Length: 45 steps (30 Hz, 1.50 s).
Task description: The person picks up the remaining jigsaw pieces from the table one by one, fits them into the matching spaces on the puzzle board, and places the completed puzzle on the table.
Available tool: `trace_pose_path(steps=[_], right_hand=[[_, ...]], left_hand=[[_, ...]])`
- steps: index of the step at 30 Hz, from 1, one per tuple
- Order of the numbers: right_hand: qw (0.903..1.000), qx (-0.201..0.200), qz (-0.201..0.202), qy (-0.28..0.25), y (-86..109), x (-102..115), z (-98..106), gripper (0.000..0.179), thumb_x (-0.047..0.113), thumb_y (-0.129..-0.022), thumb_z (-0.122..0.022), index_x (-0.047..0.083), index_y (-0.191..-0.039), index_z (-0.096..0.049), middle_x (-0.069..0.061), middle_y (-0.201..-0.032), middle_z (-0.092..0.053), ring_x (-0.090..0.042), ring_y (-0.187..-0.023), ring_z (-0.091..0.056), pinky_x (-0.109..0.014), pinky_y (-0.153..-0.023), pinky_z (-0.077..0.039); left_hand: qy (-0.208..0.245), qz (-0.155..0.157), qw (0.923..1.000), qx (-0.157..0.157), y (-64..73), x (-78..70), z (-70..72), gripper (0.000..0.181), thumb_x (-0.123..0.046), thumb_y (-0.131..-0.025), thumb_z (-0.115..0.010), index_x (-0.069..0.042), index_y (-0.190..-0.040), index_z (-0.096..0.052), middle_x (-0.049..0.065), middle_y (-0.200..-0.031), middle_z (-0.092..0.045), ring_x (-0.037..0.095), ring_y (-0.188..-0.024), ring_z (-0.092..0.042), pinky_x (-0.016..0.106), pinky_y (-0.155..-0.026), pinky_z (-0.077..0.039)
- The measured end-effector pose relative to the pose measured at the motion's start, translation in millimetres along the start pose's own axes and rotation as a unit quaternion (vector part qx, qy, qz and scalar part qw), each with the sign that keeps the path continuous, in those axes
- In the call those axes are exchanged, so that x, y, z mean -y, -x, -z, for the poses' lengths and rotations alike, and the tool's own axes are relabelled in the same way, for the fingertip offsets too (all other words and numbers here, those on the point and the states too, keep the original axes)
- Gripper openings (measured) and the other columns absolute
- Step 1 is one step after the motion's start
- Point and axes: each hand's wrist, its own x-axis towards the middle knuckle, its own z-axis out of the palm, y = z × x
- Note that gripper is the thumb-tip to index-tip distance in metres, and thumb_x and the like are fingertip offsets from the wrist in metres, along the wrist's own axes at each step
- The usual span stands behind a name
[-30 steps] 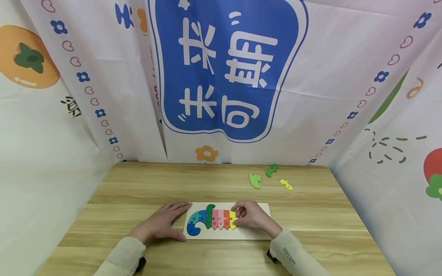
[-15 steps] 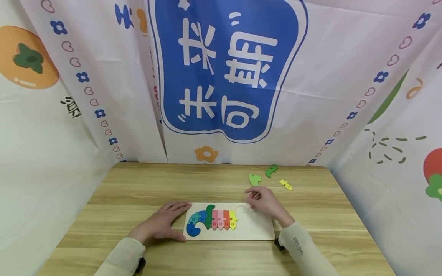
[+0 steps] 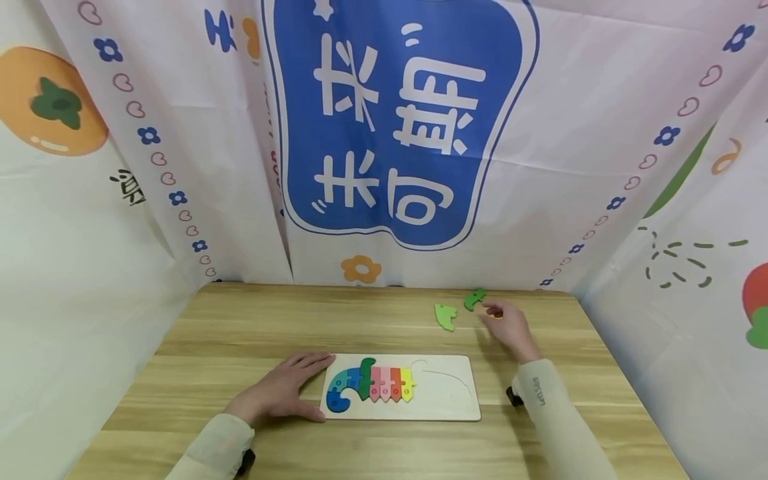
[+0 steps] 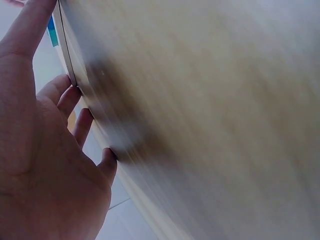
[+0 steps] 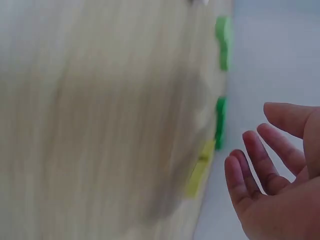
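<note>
Looks like a small makeshift booth: walled off at far, left and right with brightly patterned white sheets (image 3: 384,143), hung close around a wood-grain table (image 3: 360,320).

Wood-grain table (image 3: 288,320), white printed cloth backdrop (image 3: 576,147)

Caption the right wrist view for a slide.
Right fingers open near yellow piece, dark green piece and light green piece.

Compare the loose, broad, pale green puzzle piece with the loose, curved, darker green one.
The pale green piece is broader; the darker green piece is slimmer. The darker green piece lies nearer the right hand than the pale green piece. Both lie on the wood-grain tabletop.
</note>
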Motion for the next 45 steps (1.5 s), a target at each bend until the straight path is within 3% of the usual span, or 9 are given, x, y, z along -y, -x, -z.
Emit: trace_pose_path(steps=[5,11,17,21,27,33,38,41,45], right_hand=[[0.9993,0.015,-0.007,0.033,-9.0,-11,6,0.049,0.013,-0.100,-0.065,-0.005,-0.145,-0.054,-0.033,-0.140,-0.057,-0.049,-0.129,-0.055,-0.061,-0.108,-0.046],[0.9971,0.033,-0.016,0.066,-15.7,-16,8,0.055,0.011,-0.095,-0.069,-0.005,-0.145,-0.053,-0.033,-0.143,-0.055,-0.051,-0.131,-0.053,-0.065,-0.109,-0.043],[0.9859,0.086,0.066,0.128,-28.1,-16,-2,0.066,0.018,-0.099,-0.067,-0.005,-0.155,-0.040,-0.035,-0.159,-0.035,-0.057,-0.146,-0.032,-0.070,-0.118,-0.026],[0.9775,0.137,0.078,0.140,-29.9,-14,-10,0.065,0.021,-0.103,-0.061,-0.004,-0.157,-0.036,-0.034,-0.164,-0.025,-0.057,-0.149,-0.025,-0.070,-0.120,-0.022],[0.9797,0.132,0.081,0.127,-24.1,-2,-11,0.056,0.021,-0.101,-0.068,0.002,-0.151,-0.051,-0.032,-0.152,-0.044,-0.052,-0.139,-0.043,-0.068,-0.115,-0.034],[0.9779,0.108,0.126,0.127,-16.3,5,-15,0.026,0.019,-0.090,-0.082,0.007,-0.112,-0.075,-0.013,-0.116,-0.062,-0.032,-0.108,-0.060,-0.058,-0.102,-0.049],[0.9803,0.106,0.123,0.112,-11.8,2,-19,0.022,0.017,-0.083,-0.088,0.012,-0.086,-0.067,-0.007,-0.112,-0.060,-0.027,-0.107,-0.059,-0.051,-0.101,-0.050],[0.9826,0.100,0.116,0.105,-9.8,0,-20,0.023,0.016,-0.082,-0.089,0.011,-0.089,-0.067,-0.007,-0.113,-0.059,-0.027,-0.107,-0.060,-0.051,-0.101,-0.051],[0.9826,0.100,0.113,0.108,-7.4,-2,-21,0.035,0.019,-0.084,-0.088,0.008,-0.113,-0.072,-0.009,-0.118,-0.059,-0.026,-0.106,-0.060,-0.051,-0.098,-0.053]], left_hand=[[-0.001,-0.001,1.0000,-0.001,-0.6,-2.2,1.5,0.111,-0.076,-0.073,-0.078,-0.025,-0.163,-0.036,0.001,-0.166,-0.037,0.037,-0.151,-0.032,0.068,-0.117,-0.031],[-0.001,-0.002,1.0000,0.002,-2.0,-3.3,0.4,0.110,-0.075,-0.074,-0.078,-0.025,-0.163,-0.036,0.001,-0.166,-0.037,0.036,-0.151,-0.033,0.068,-0.117,-0.031],[-0.001,0.002,1.0000,0.003,-1.2,-3.0,-0.6,0.110,-0.075,-0.074,-0.078,-0.026,-0.163,-0.036,0.001,-0.166,-0.036,0.037,-0.151,-0.032,0.069,-0.117,-0.031],[0.003,0.001,1.0000,0.006,0.5,-4.3,-1.7,0.109,-0.075,-0.075,-0.078,-0.026,-0.163,-0.036,0.000,-0.166,-0.036,0.037,-0.151,-0.032,0.069,-0.117,-0.031],[0.006,0.004,1.0000,0.001,1.3,-5.1,2.3,0.109,-0.073,-0.075,-0.079,-0.025,-0.163,-0.036,0.002,-0.166,-0.036,0.038,-0.151,-0.032,0.070,-0.117,-0.031],[-0.001,0.002,1.0000,-0.001,-0.2,-2.9,3.2,0.110,-0.074,-0.075,-0.078,-0.024,-0.163,-0.036,0.002,-0.167,-0.036,0.039,-0.151,-0.031,0.070,-0.117,-0.029],[-0.004,0.001,1.0000,0.000,-0.9,-3.2,2.4,0.110,-0.074,-0.074,-0.078,-0.025,-0.163,-0.036,0.001,-0.167,-0.036,0.038,-0.151,-0.031,0.069,-0.117,-0.030],[0.003,0.003,1.0000,0.001,-0.7,-4.3,2.6,0.110,-0.073,-0.074,-0.079,-0.025,-0.163,-0.036,0.001,-0.167,-0.036,0.038,-0.151,-0.031,0.070,-0.117,-0.030],[0.004,0.002,1.0000,0.004,0.5,-4.5,2.0,0.109,-0.073,-0.074,-0.079,-0.025,-0.163,-0.036,0.001,-0.167,-0.036,0.038,-0.151,-0.032,0.070,-0.117,-0.030]])
